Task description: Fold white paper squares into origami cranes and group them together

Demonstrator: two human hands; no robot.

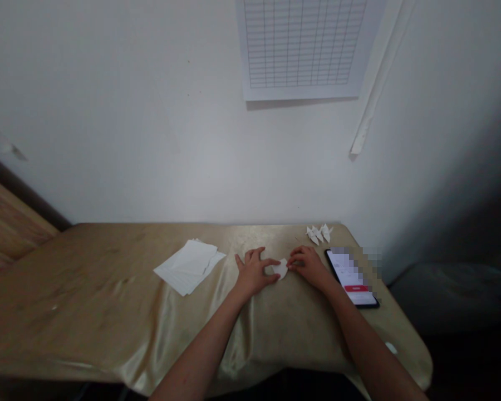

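Observation:
A small folded piece of white paper (280,268) lies on the cloth-covered table between my two hands. My left hand (254,271) has its thumb and index finger on the paper's left side, and its other fingers are spread. At the paper's right edge, my right hand (309,265) pinches it with thumb and fingertips. Several small folded white paper shapes (319,234) sit close together at the table's back right, beyond my right hand. Left of my left hand is a loose stack of white paper sheets (190,266).
A phone (353,278) with a lit screen lies right of my right hand. The table (100,301) has a wrinkled gold cloth and meets a white wall. A printed grid sheet (303,50) hangs there. A small white object (391,348) is near the right edge.

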